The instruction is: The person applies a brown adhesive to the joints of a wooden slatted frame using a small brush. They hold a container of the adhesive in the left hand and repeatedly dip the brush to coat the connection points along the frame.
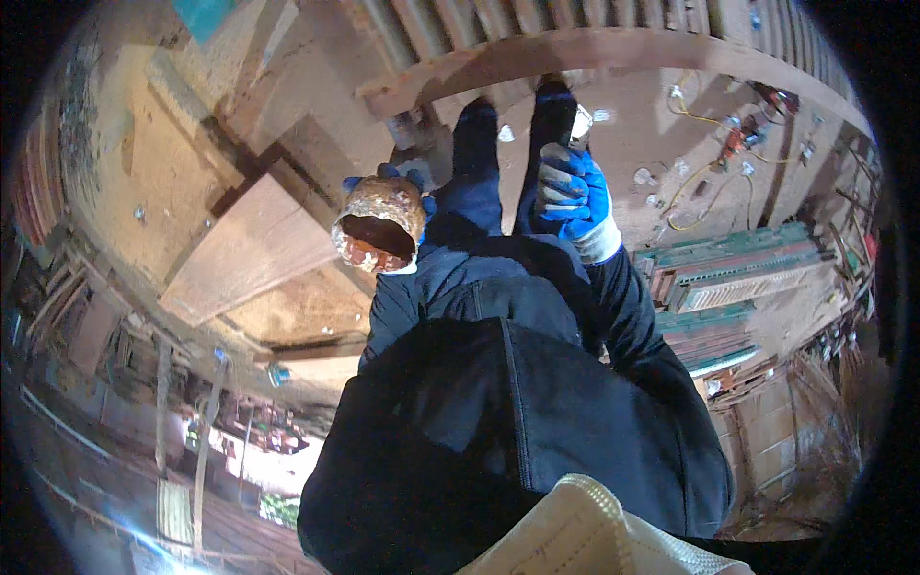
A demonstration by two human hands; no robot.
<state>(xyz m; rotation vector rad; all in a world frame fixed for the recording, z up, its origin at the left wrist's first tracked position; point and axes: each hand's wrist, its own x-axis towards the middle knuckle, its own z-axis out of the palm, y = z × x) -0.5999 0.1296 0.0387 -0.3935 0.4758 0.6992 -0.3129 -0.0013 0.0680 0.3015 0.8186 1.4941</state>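
Note:
In my left hand (pixel 416 182), gloved in blue, is a brown container (pixel 383 206) crusted with pale and dark dried stuff. Its round mouth faces me, and the inside looks reddish brown. The gloved fingertips curl round its far side and right edge. My right hand (pixel 573 196), in a blue and grey glove with a white cuff, is closed in front of my right leg. Something small and white (pixel 582 122) shows just beyond its fingers. Whether the hand grips that white thing, I cannot make out.
Ahead of my feet lies a slatted wooden panel (pixel 565 48) with a long rail. A wide board (pixel 254 240) rests at left. An orange power tool (pixel 734 142) with a yellow cord (pixel 692 225) lies at right, near stacked teal louvred panels (pixel 733 259). White scraps dot the floor.

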